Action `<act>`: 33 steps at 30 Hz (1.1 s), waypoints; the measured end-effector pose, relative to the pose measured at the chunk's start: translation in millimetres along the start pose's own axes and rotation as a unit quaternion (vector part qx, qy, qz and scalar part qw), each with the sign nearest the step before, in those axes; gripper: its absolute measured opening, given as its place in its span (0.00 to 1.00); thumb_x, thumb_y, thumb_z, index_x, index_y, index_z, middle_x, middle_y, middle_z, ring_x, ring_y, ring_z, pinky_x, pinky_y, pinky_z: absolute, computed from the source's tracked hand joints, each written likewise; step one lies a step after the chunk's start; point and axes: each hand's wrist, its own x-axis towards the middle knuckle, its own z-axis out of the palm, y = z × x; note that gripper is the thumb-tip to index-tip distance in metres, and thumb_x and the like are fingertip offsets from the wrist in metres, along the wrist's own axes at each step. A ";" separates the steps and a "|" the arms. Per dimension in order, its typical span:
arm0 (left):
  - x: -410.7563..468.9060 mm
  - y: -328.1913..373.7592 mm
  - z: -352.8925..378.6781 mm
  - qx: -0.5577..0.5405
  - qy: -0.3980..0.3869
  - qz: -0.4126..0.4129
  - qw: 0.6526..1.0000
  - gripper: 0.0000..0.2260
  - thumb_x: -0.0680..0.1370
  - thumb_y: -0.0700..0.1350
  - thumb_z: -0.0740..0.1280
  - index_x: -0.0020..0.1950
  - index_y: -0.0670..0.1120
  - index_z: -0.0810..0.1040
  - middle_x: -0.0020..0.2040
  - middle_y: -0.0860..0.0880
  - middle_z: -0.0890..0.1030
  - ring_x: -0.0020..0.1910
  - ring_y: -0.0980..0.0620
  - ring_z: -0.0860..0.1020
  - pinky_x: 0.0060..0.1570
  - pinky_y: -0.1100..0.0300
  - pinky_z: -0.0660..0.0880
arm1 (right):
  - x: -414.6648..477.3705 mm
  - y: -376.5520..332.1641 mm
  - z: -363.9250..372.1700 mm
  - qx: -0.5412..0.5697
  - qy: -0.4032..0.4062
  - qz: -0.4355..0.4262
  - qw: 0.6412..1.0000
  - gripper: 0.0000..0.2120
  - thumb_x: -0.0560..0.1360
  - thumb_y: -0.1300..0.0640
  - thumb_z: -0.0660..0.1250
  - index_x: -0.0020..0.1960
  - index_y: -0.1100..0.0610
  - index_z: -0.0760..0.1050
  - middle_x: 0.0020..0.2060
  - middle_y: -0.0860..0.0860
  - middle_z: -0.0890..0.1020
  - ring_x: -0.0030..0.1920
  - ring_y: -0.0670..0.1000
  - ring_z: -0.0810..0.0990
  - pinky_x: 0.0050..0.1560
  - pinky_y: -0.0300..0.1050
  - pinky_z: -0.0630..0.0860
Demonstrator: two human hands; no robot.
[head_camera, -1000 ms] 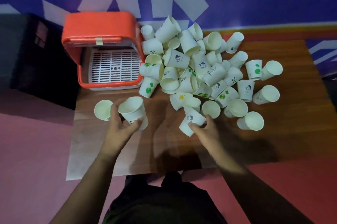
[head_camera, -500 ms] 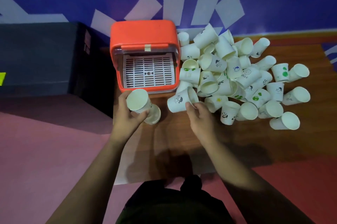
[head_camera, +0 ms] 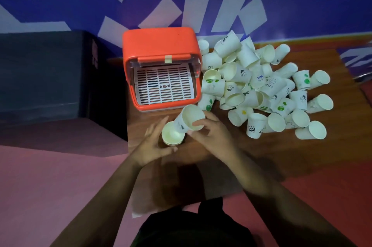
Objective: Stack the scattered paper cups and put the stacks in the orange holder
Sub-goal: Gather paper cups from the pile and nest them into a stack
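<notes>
Right grip (head_camera: pixel 209 136): pinched on the rim of a tilted cup (head_camera: pixel 188 119) at centre frame, base-first toward the mouth of the small stack (head_camera: pixel 172 136).
Left grip (head_camera: pixel 150 147): fingers spread and blurred beside the small stack, thumb near its base; apparently released.
Pile of cups (head_camera: pixel 261 89): heaped loose, right of centre on the surface (head_camera: pixel 251 156).
Orange holder (head_camera: pixel 159 45): upper centre, front open, white slatted tray showing inside.
Handling: thin paper, probably near weightless, easily crushed or knocked over; best held lightly at the stiffer rolled rim or upper wall, with the stack steadied low while nesting.
</notes>
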 end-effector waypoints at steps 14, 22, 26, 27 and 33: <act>-13.2 6.1 -1.1 -0.197 0.049 -0.021 0.979 0.23 0.77 0.60 0.67 0.72 0.65 0.70 0.70 0.59 0.76 0.71 0.57 0.73 0.74 0.50 0.68 | 2.9 -12.5 39.3 -0.158 -0.167 -0.018 0.973 0.35 0.73 0.46 0.73 0.74 0.47 0.59 0.71 0.47 0.70 0.70 0.50 0.70 0.66 0.46 0.72; -16.2 -1.5 9.4 -0.074 0.047 -0.016 0.996 0.24 0.82 0.45 0.67 0.72 0.67 0.66 0.73 0.57 0.72 0.72 0.62 0.69 0.73 0.56 0.69 | 0.0 21.2 53.2 -0.100 -0.165 0.069 0.979 0.40 0.74 0.46 0.72 0.79 0.45 0.54 0.76 0.46 0.64 0.75 0.51 0.64 0.70 0.48 0.68; -19.4 16.3 15.5 -0.065 0.146 -0.052 0.986 0.22 0.80 0.45 0.69 0.74 0.53 0.71 0.66 0.54 0.71 0.66 0.55 0.72 0.68 0.57 0.70 | 1.1 29.6 39.4 -0.077 -0.163 0.092 0.979 0.40 0.73 0.46 0.74 0.78 0.45 0.56 0.76 0.45 0.64 0.74 0.49 0.65 0.70 0.50 0.70; -21.8 25.7 15.5 -0.072 0.185 -0.065 0.978 0.21 0.80 0.46 0.70 0.73 0.51 0.71 0.64 0.55 0.71 0.64 0.55 0.73 0.66 0.59 0.69 | 0.4 33.4 30.2 -0.066 -0.153 0.099 0.981 0.38 0.73 0.46 0.73 0.77 0.45 0.58 0.75 0.46 0.65 0.73 0.49 0.67 0.69 0.51 0.72; -7.2 100.8 33.7 -0.061 0.238 0.000 0.969 0.14 0.75 0.55 0.65 0.58 0.51 0.75 0.56 0.54 0.75 0.57 0.55 0.77 0.57 0.61 0.74 | -8.1 86.7 -56.4 -0.094 -0.027 0.067 0.993 0.24 0.75 0.50 0.70 0.68 0.55 0.71 0.63 0.52 0.71 0.62 0.50 0.74 0.62 0.49 0.74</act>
